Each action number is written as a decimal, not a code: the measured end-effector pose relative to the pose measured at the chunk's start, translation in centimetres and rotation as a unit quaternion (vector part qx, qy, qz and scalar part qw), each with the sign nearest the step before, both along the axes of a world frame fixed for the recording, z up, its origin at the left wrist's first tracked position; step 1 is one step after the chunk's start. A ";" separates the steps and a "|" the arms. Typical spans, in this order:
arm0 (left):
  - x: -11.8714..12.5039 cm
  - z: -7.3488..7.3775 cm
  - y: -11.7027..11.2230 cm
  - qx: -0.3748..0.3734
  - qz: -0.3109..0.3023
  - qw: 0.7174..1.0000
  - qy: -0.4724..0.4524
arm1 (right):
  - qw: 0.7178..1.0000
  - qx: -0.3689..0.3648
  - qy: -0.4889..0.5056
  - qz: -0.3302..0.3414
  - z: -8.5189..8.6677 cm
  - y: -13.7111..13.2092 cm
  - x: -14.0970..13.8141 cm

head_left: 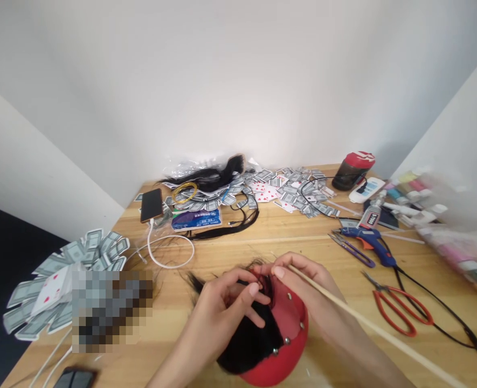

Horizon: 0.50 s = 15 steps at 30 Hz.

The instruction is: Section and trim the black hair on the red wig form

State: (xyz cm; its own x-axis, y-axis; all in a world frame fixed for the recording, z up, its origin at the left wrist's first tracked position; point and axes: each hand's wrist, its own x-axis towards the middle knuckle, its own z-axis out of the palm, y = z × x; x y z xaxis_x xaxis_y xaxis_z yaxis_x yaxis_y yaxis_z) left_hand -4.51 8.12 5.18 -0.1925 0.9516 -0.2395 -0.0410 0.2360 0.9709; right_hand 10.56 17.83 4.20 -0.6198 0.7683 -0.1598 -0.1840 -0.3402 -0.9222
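Note:
A red head form (279, 372) sits at the table's front, with black hair (249, 345) over its left side and a strip of pinkish mesh (285, 321) on its right. Several round-headed pins (287, 341) stand in it along the mesh and hair. My right hand (303, 275) pinches a long thin wooden stick (367, 321) near its far tip, at the top of the form. My left hand (226, 302) is over the hair, thumb and forefinger pinched together; fine dark strands show by the fingertips, but what they hold is too small to make out.
Orange-handled scissors (402, 310), a blue glue gun (370, 240) and purple thread snips (353, 250) lie at right. A phone (152, 205), a blue packet (196, 219), cut paper pieces (303, 191) and a black hair bundle (209, 177) lie at the back. A paper fan shape (23, 293) is at left.

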 end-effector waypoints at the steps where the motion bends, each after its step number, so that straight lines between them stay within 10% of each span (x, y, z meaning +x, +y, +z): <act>1: 0.0 -0.1 0.1 -0.001 -0.001 1.000 0.003 | 1.000 -0.028 0.013 0.004 0.0 0.1 0.0; 9: -0.4 -0.6 0.2 0.019 0.054 0.998 0.019 | 0.984 -0.151 0.082 0.044 0.4 1.2 0.3; 15: -0.9 -0.9 0.5 0.000 0.035 0.997 0.063 | 0.997 -0.069 0.029 -0.005 -0.4 1.7 -0.1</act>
State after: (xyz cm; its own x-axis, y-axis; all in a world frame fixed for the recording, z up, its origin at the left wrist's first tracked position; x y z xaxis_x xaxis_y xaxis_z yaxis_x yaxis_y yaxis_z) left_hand -5.38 8.62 4.24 -0.2871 0.9349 -0.2089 0.0651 0.2366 0.9694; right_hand 10.42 19.49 3.78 -0.6232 0.7477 -0.2294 -0.2396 -0.4617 -0.8540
